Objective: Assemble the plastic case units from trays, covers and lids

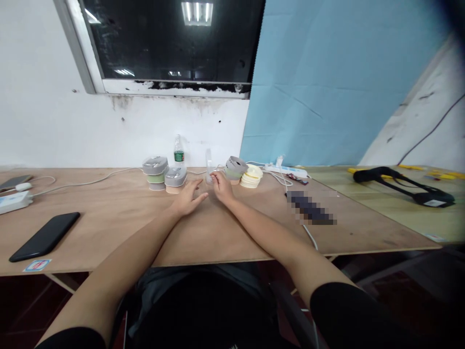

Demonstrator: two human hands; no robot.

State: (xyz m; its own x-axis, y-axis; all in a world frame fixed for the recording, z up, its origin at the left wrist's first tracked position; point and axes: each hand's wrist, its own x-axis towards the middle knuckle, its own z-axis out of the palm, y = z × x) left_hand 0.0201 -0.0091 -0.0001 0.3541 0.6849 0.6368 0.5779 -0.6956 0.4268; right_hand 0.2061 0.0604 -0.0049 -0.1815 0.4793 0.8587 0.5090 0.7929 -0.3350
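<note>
My right hand [222, 186] is closed in a pinch on a thin clear plastic piece [208, 159] that stands up on edge above the table. What exactly this piece is, I cannot make out. Just left of it my left hand [187, 198] has its fingers apart and holds nothing. Beyond the left hand are two small stacks of oval containers, a taller one [156, 167] with grey and green layers and a shorter one [176, 178] with a grey top. Right of my right hand lie several grey band-like pieces [237, 165] and a stack of cream-coloured round pieces [251, 177].
A plastic bottle [178, 151] with a green label stands by the wall. A black phone [45, 236] lies at left, near a white power strip [14, 201]. Another power strip [290, 170], cables, a blurred-out dark object [310, 208] and a black headset-like frame [403, 186] are at right.
</note>
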